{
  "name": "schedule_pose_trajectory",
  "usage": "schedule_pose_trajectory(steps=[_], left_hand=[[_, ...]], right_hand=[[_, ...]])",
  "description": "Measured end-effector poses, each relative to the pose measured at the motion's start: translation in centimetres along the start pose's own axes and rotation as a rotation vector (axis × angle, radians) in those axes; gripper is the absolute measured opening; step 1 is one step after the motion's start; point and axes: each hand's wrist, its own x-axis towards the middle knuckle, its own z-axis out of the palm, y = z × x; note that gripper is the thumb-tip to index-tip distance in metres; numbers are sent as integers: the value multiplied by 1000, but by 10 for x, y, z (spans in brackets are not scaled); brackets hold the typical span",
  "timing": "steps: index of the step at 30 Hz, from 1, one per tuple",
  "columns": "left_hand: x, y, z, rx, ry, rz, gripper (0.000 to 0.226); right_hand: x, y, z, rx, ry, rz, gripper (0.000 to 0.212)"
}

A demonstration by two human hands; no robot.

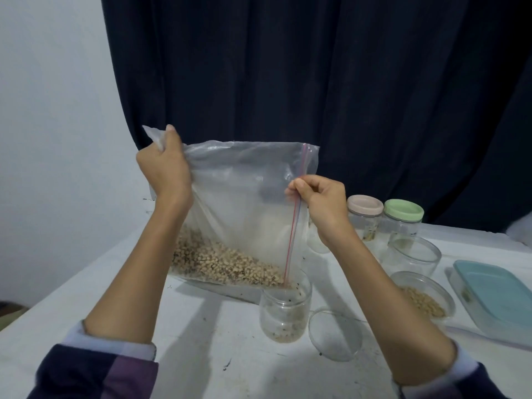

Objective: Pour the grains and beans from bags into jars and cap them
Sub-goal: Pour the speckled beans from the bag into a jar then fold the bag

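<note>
From the head camera, the left hand (pixel 165 165) gripped the bunched bottom corner of a clear zip-lock bag (pixel 244 203) and held it high, fingers curled tight round the plastic. The right hand (pixel 319 203) pinched the bag's red-and-blue zip strip (pixel 293 226) between thumb and fingers, about midway along the strip. The bag hung tilted, its zip edge running down to the right, and black-eyed beans (pixel 221 262) lay heaped along its lower edge, sloping toward the lowest corner. That corner sat at the mouth of an open clear jar (pixel 285 311) standing upright on the white bench (pixel 201 341); a thin layer of beans showed at the jar's bottom.

Just right of the jar a clear round lid (pixel 335 335) lay flat on the bench. Further right stood a low open jar (pixel 423 295) partly filled with pale beans, and behind it another open clear jar (pixel 413 254). At the back stood two capped jars side by side, one with a beige lid (pixel 365 205) and one with a green lid (pixel 404 210). A rectangular container with a light-blue lid (pixel 495 292) rested at the bench's right edge. A dark curtain (pixel 316 67) hung behind the bench. Both forearms were bare, with dark sleeves (pixel 95 372) pushed back.
</note>
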Motion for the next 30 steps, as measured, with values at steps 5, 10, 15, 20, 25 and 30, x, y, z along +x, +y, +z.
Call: schedule_pose_trajectory(steps=[5,10,15,20,25,30], left_hand=[[1,0,-5,-20,8,-4,50],[3,3,-8,-33,21,4,50],[7,3,-11,-36,26,8,49],[7,3,-13,-34,38,4,50],[7,2,-14,-32,43,6,51],[7,3,-15,-39,48,16,50]], right_hand=[[1,-4,3,0,-12,-10,28],[3,-7,7,-16,3,-22,27],[2,-7,12,-20,26,-29,29],[2,-7,13,-29,19,-23,27],[2,-8,13,-25,16,-24,25],[2,-10,13,-13,4,-22,22]])
